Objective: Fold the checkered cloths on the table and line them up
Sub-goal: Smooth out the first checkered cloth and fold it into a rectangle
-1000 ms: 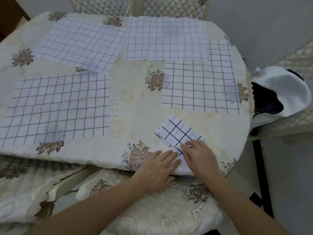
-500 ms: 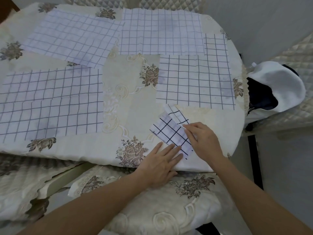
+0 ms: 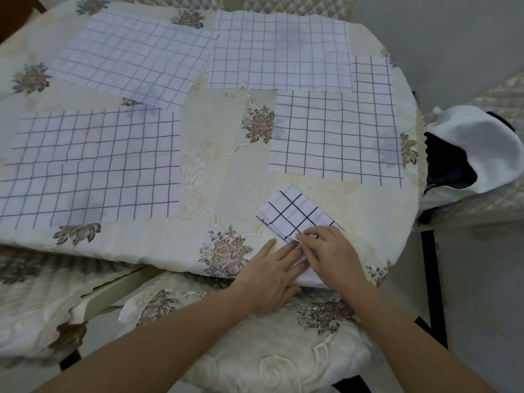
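finding: the folded cloth (image 3: 295, 212) lies on the near right part of the table (image 3: 226, 171), with its near end at the table's near edge and under both your hands. your left hand (image 3: 270, 269) lies flat, fingers straight, pressing that end down. your right hand (image 3: 333, 252) covers the strip just beside it, fingertips on a small raised flap; whether it pinches the flap or only presses cannot be told, as the thumb is hidden. orientation: the strip's long axis runs on a diagonal, from far left to near right, its free short end pointing far and left, skewed against the table edge and against the unfolded cloth on the right (image 3: 337, 137), which lies just beyond it, apart. risks, as judged: the layers look thin and light, so lifting both hands at once may let the flap spring open; a sideways push may shear the layers out of line; the near end sits so close to the edge that a pull toward you could drag it off onto the chair seat (image 3: 255, 350); left skewed, it will not line up.
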Available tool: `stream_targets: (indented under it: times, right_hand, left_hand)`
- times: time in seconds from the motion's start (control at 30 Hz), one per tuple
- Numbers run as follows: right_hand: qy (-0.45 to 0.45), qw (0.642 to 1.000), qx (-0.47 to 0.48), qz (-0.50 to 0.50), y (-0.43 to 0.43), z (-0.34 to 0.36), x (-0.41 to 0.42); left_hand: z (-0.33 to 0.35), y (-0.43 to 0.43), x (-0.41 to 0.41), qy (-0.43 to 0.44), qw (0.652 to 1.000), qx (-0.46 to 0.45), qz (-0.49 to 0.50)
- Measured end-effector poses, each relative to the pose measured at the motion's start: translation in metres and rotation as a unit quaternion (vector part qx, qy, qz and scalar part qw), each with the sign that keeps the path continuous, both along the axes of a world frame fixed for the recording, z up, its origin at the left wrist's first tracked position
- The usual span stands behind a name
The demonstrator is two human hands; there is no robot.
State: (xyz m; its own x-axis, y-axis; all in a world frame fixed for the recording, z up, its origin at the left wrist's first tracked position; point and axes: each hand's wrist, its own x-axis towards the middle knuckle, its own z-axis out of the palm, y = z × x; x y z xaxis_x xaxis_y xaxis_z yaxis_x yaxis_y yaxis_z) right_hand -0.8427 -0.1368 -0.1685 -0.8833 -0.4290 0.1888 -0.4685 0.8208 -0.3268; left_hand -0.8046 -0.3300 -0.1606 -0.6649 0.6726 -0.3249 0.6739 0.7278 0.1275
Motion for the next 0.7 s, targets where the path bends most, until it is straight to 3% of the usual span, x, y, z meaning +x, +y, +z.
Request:
stream_targets:
  times: [0.2, 0.57, 0.7]
  right_hand:
    - [0.003, 1.000, -0.004, -0.006, 0.000, -0.005, 0.000]
    - [0.000, 1.000, 0.019, 0.004, 0.000, -0.007, 0.005]
    - [-0.009, 0.999, 0.042, 0.010, 0.000, -0.004, 0.005]
  left_hand:
    - [0.004, -0.031, 0.004, 0.036, 0.998, 0.015, 0.049]
    - [0.011, -0.035, 0.000, 0.016, 0.998, -0.014, 0.064]
    - [0.024, -0.030, -0.026, 0.114, 0.984, 0.092, 0.102]
